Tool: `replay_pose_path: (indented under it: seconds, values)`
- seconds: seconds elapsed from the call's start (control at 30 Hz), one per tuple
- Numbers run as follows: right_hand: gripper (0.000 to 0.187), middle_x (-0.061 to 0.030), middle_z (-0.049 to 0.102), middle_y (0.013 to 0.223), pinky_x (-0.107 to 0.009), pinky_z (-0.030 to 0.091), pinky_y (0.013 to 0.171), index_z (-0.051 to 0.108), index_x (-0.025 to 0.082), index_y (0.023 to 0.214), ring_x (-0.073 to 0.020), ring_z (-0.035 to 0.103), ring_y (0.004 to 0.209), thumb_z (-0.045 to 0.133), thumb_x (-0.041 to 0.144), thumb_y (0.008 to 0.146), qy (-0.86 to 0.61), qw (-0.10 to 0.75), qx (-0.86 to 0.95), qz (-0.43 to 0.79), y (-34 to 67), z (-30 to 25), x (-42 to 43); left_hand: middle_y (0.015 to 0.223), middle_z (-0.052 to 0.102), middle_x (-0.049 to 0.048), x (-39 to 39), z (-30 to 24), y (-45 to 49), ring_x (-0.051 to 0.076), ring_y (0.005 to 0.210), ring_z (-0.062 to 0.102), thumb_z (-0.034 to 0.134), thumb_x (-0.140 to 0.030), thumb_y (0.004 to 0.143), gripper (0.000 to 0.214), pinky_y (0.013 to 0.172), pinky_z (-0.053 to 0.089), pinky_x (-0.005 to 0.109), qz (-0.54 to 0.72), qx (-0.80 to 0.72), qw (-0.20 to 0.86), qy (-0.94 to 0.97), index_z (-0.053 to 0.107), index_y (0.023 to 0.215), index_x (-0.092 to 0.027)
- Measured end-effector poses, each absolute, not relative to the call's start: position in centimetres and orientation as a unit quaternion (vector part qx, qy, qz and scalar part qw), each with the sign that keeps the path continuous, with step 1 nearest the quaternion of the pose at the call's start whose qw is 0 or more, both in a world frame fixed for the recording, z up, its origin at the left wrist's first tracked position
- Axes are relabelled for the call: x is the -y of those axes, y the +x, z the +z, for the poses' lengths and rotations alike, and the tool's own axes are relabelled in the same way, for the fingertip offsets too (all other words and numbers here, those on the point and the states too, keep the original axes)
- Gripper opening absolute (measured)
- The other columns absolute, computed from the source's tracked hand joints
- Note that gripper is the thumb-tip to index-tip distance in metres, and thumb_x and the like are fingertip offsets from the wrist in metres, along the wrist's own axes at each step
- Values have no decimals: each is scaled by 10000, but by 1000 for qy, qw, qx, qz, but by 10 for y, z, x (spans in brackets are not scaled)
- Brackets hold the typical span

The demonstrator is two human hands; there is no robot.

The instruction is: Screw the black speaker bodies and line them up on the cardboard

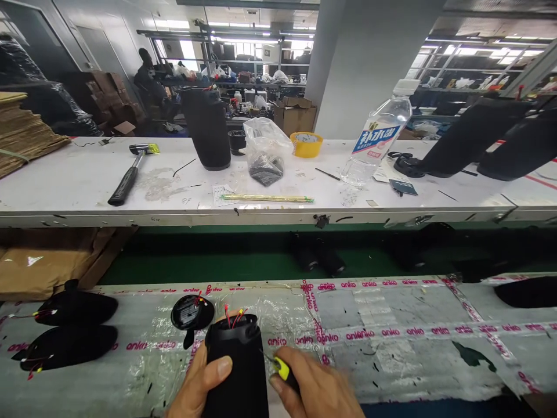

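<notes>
My left hand (200,377) is wrapped round a black cylindrical housing (237,371), its thumb pressed on the front. Red and yellow wires stick out of the open top of this housing, which stands upright. Close to its right side, my right hand (311,383) grips a small tool (285,370) with a yellow-and-black handle and a thin metal shaft; the exact kind of tip is too blurred to tell. Just behind the housing lies a round black cap (192,312) with wires. Two similar black housings (82,307) rest on their sides at the left.
The lower bench (339,366) is covered in plastic film and pink-lettered tape. On the white raised shelf (174,197) are a hammer (130,177), a plastic bag (266,151), yellow tape (307,144), a water bottle (378,136) and upright housings (206,128). A cardboard box (47,255) sits left.
</notes>
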State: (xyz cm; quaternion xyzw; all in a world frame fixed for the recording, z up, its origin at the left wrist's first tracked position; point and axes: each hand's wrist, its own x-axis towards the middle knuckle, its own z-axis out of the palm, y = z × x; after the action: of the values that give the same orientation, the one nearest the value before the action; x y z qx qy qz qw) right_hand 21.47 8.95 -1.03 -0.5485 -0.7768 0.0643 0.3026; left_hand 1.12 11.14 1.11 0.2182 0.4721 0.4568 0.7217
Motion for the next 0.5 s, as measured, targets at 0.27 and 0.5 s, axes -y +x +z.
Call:
replay_pose_path:
  seconds: [0.27,0.5]
  values:
    - [474,65,649,800,-339,401,500,489,247,1092,-196,673,637,852,277,789,-455,180,872,-24,236,25,-111,1175,765,87,-120,23,12,343,1084,692,846,-437,644,791,872,569,384,434,-438,729,298,568,1359,-244]
    - [347,39,618,827,-370,311,501,462,243,1061,-204,626,652,731,154,862,-417,107,903,-19,248,37,-116,1166,753,84,-120,19,10,325,1041,675,824,-469,664,793,901,534,402,400,-438,743,311,553,1369,-226]
